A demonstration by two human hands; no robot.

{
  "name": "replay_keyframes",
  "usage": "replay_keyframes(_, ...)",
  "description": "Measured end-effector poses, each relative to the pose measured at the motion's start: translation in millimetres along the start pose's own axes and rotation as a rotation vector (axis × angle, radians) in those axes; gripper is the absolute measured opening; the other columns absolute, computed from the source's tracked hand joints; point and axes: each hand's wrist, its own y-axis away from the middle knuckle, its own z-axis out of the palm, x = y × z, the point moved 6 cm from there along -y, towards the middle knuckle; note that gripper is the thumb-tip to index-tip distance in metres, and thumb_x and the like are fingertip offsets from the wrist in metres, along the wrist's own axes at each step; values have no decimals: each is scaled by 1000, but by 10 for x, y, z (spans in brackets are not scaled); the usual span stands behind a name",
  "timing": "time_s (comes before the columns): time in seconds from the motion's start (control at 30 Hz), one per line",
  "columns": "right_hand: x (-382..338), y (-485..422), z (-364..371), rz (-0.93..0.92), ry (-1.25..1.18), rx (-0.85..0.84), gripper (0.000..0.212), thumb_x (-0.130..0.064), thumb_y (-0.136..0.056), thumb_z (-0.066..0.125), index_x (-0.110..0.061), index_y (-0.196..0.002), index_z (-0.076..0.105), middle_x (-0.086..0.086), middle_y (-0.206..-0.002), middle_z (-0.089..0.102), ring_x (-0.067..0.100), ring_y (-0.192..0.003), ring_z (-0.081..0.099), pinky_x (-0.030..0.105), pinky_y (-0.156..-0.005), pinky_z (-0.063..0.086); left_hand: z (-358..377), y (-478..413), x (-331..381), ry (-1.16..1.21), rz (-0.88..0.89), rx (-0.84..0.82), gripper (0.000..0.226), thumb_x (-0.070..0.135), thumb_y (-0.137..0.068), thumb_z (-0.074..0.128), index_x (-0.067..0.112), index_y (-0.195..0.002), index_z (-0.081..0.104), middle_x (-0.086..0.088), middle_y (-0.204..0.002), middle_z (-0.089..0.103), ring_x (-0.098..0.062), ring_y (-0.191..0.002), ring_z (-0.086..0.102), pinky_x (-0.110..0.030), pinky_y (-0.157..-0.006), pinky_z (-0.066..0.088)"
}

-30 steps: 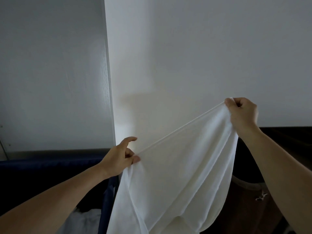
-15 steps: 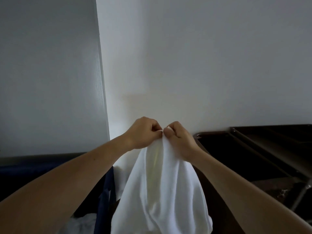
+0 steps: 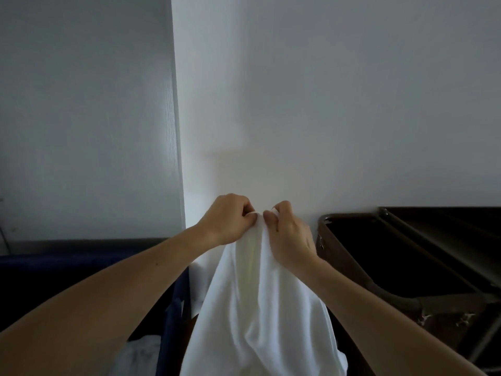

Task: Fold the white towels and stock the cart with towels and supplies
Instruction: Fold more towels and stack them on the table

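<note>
The left hand [image 3: 227, 219] and the right hand [image 3: 290, 241] were raised together in front of the white wall [image 3: 325, 104], their knuckles almost touching. Each one pinched the top edge of the towel [image 3: 260, 308]. The left fingers [image 3: 250, 217] were curled over a small bunched fold of cloth, and the right fingers [image 3: 269, 217] were curled on the edge just beside it, so both grips were clamped on the towel and the two held parts met at the top. From there the towel hung straight down between the forearms in long soft folds, with a faint yellowish shadow in the central crease, and its lower end ran out of view at the bottom. It touched nothing else that could be seen, though its lower part hid what lay behind it. To the right, near the right forearm, stood the cart [image 3: 352, 264], dark brown with a chipped rim, a deep dark hollow inside and a metal frame at its far side. To the left, under the left forearm, was a navy bin [image 3: 176, 299] with some white linen [image 3: 141, 354] lying low inside it. A grey panel [image 3: 81, 118] filled the upper left, meeting the wall at a straight vertical edge.
</note>
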Motion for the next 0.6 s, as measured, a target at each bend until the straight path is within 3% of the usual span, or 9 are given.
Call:
replay_keyframes(0.17, -135, -161, -147, -139, 193, 5, 20, -37, -106, 32, -19, -98, 33, 11, -98, 67, 39, -93, 60, 38, -73, 37, 108, 42, -121, -191, -15, -145, 9, 25, -93, 59, 16, -95, 63, 6, -86, 57, -15, -83, 54, -24, -69, 39)
replay_keyframes(0.3, -243, -298, -399, -205, 252, 50, 20, -36, -106, 33, -18, -98, 32, 15, -99, 68, 41, -94, 61, 40, -76, 36, 158, 37, -482, -253, -182, -231, 14, 14, -88, 51, 16, -75, 48, 4, -77, 52, -21, -76, 53, -27, -55, 34)
replay_keyframes(0.47, -88, -466, -823, -115, 320, 181, 27, -37, -106, 34, -11, -110, 42, 21, -106, 67, 44, -100, 60, 43, -82, 40, 196, 205, -831, -192, -230, -352, 30, 16, -101, 39, 18, -71, 38, 3, -78, 45, -14, -69, 43, -23, -55, 31)
replay_keyframes(0.6, 108, -620, -962, -18, 381, 232, 32, -36, -106, 32, -8, -117, 43, 25, -111, 66, 44, -102, 60, 43, -82, 39, 285, 320, -899, -192, -207, -451, 23, 15, -100, 40, 20, -77, 39, 5, -82, 46, -15, -74, 46, -24, -58, 34)
